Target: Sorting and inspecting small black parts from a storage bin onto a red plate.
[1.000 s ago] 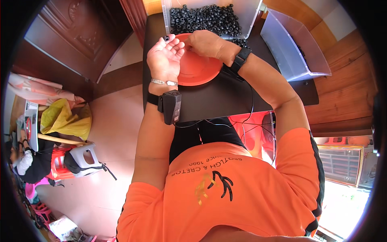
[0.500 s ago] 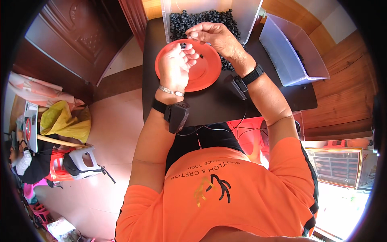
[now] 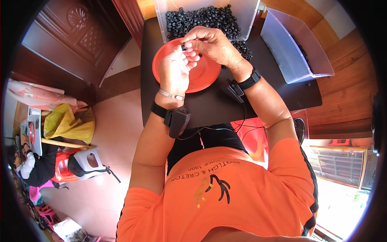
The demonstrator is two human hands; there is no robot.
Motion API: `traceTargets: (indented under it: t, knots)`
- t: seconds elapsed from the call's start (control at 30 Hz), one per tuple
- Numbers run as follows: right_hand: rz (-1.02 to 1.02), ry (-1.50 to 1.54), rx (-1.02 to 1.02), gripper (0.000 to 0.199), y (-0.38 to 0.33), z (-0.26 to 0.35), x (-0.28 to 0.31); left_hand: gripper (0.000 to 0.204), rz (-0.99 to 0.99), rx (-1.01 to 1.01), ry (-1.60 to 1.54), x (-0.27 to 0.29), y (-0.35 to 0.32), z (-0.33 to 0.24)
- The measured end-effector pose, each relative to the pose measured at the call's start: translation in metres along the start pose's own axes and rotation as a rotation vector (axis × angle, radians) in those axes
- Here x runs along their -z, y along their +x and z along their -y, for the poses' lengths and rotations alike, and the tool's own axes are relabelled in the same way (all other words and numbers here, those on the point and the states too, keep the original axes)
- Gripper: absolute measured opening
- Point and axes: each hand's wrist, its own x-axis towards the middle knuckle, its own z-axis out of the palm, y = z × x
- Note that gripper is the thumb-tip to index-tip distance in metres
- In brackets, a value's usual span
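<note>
Palm up over the red plate [image 3: 209, 78], my left hand [image 3: 174, 70] pinches a small black ring-shaped part [image 3: 184, 48] between thumb and forefinger, its other fingers curled. My right hand [image 3: 217, 46] comes in from the right with thumb and fingertips pressed together at that part. Whatever tiny thing those fingertips pinch, if anything, is too small to make out. One more small black piece [image 3: 200, 55] lies on the plate. Just beyond, many black ring-shaped parts [image 3: 201, 22] fill a translucent bin [image 3: 160, 20], and loose ones [image 3: 244, 51] lie in front of it.
A second translucent bin [image 3: 282, 52] stands at the table's right, holding some black parts. The dark table [image 3: 209, 111] has its edge close to my lap. Cables [image 3: 246, 115] hang from the wrist devices. At far left are a person [image 3: 38, 165], a stool [image 3: 86, 161] and a yellow bag [image 3: 68, 123].
My right fingertips have moved down and left, from above the plate's far rim to the black part in my left hand. The left hand has hardly moved.
</note>
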Motion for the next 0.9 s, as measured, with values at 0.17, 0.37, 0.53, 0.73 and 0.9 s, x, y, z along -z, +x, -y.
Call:
traceTargets:
  t: [0.17, 0.37, 0.53, 0.73, 0.9]
  knots:
    - [-0.062, -0.374, 0.196, 0.011, -0.002, -0.004, -0.003, 0.024, -0.017, -0.010, -0.011, 0.002, 0.000, 0.003]
    - [-0.057, -0.596, 0.375, 0.023, -0.004, -0.001, -0.007, 0.020, 0.005, -0.017, -0.124, -0.001, -0.003, 0.001]
    - [-0.020, -0.552, 0.295, 0.020, -0.003, -0.002, -0.004, 0.020, 0.070, -0.015, -0.100, 0.005, -0.002, 0.003]
    - [0.028, -0.382, 0.177, 0.016, -0.002, 0.005, 0.005, 0.021, 0.021, -0.054, 0.043, -0.004, -0.004, 0.000]
    - [0.030, -0.113, -0.046, 0.021, -0.002, 0.008, 0.011, 0.021, -0.005, -0.033, 0.071, 0.001, -0.001, -0.004]
